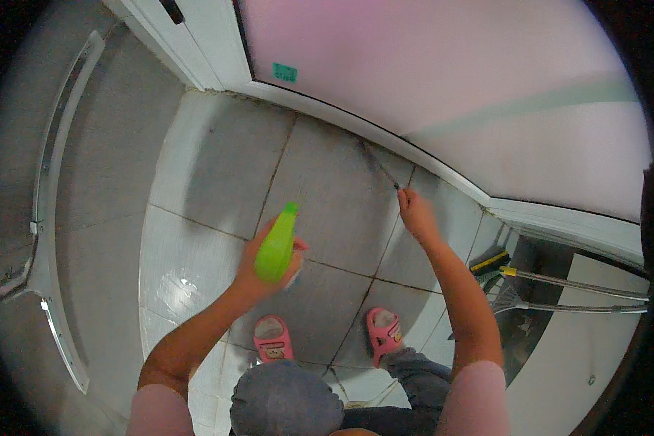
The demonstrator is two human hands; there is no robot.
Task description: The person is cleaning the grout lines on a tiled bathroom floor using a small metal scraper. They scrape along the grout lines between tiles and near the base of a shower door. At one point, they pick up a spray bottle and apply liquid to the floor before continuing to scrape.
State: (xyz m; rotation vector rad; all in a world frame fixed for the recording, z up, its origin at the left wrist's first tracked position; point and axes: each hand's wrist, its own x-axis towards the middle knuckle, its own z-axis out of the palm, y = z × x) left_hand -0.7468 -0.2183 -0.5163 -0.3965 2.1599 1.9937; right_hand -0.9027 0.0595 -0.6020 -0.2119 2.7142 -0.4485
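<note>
My left hand point(248, 270) is wrapped round a bright green spray bottle point(275, 251), its nozzle toward the door and its lower part mostly hidden. Farther off on the right, my right hand point(418, 215) grips a thin dark-handled brush point(382, 168). The brush's far end is blurred and reaches down to the tiled floor point(320, 189), close to the bottom frame of the white door point(320, 105). Dark grout lines run between the grey tiles.
Pink slippers point(272, 340) are on my feet below my hands. To the right lean a yellow-and-black broom head point(490, 262) and long metal poles point(574, 283). A bent metal rail point(51, 167) runs along the grey wall on the left.
</note>
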